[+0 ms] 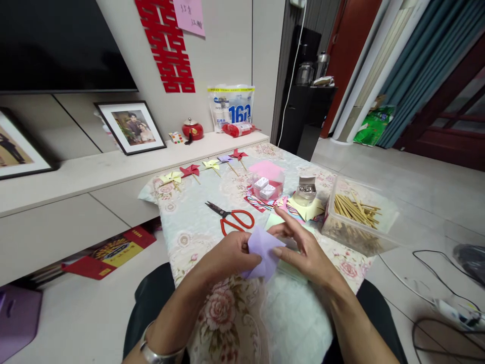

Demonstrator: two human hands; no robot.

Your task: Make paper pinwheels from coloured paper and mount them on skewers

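A sheet of purple paper [264, 248], cut and partly folded, is held up above the near part of the table. My left hand [235, 253] pinches its left side between thumb and fingers. On the paper's right side rests the thumb of my right hand [303, 247], with the fingers behind and the index finger stretched out. Just beyond my left hand lie scissors [231, 217] with red handles, blades apart. Pale green paper [276, 220] lies under and behind my right hand. Several finished paper pinwheels on sticks, such as a red pinwheel [190, 171], line the table's far left edge.
A clear bin of thin wooden sticks [354, 210] stands at the right. Near the middle are a round tub with small white boxes [267, 188], a small open box of metal pins [306, 188] and yellow paper [308, 208]. A floral cloth [178, 227] covers the table.
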